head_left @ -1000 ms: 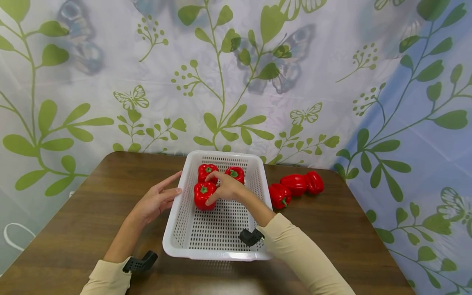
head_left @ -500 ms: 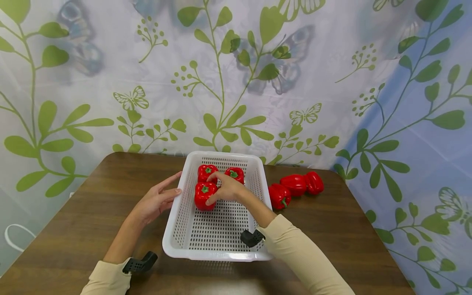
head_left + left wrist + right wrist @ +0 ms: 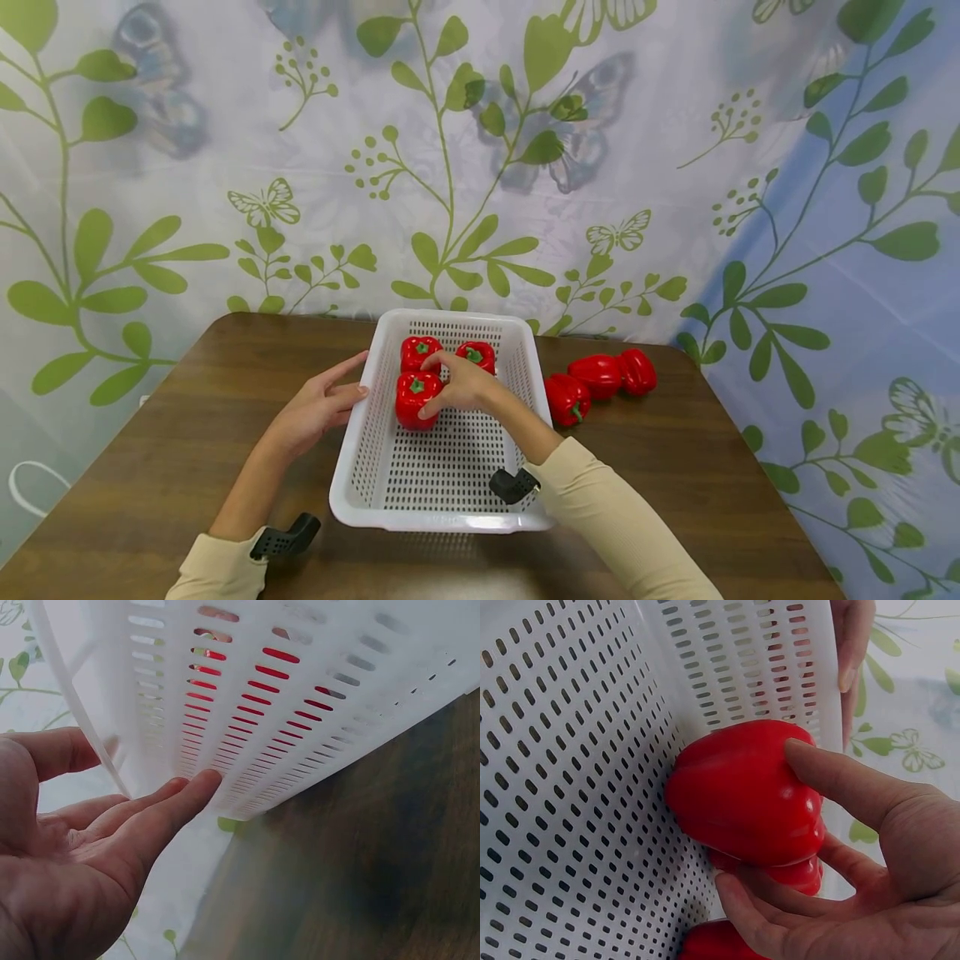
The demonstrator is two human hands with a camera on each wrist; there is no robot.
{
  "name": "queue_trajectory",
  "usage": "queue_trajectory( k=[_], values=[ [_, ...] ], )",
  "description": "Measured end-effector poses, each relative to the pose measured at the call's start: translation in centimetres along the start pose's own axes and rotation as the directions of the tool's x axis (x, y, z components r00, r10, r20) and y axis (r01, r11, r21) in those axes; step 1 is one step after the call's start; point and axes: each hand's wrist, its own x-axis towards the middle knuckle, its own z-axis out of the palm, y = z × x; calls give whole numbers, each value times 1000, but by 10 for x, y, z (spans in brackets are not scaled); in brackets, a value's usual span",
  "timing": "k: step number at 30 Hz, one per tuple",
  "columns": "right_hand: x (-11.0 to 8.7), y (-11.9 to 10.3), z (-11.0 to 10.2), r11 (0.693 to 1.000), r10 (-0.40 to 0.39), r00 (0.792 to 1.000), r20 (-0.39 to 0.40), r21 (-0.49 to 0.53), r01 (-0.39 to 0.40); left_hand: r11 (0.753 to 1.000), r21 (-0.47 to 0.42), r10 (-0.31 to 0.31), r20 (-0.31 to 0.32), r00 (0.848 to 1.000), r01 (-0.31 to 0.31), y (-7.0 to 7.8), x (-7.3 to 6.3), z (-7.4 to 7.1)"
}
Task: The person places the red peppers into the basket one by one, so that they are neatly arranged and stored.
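Within the right hand [image 3: 463, 387]: one red pepper [image 3: 739, 796].

Plain cream sleeves [image 3: 615, 510] and two small black bent wrist-worn devices [image 3: 279, 542] with perforated sides

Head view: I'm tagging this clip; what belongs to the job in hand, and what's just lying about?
Likely the job:
white perforated plastic basket, left hand touching
glossy red bell pepper, right hand gripping
two matching peppers inside

Seemingly lying about:
three untouched red bell peppers on brown wooden table, perhaps wanted later
thin white loop, far left
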Motion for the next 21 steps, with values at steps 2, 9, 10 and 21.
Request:
queue_trajectory(
  k=[2, 9, 10, 21],
  values=[
    [0, 0, 0, 1000, 0, 1000, 2, 0, 0, 1000, 22, -1, -6, 1000, 1, 2, 0, 1],
    [0, 1, -1, 1000, -18, 1000, 2, -8, 18, 998, 68, 8, -10, 1000, -8, 7, -3, 4],
    [0, 1, -1, 1000, -22, 1000, 1, -12, 22, 997, 72, 11, -10, 1000, -10, 8, -3, 4],
    [-1, 2, -1, 1000, -25, 1000, 0, -14, 25, 998, 66, 15, -9, 1000, -14, 12, -5, 7]
  ],
)
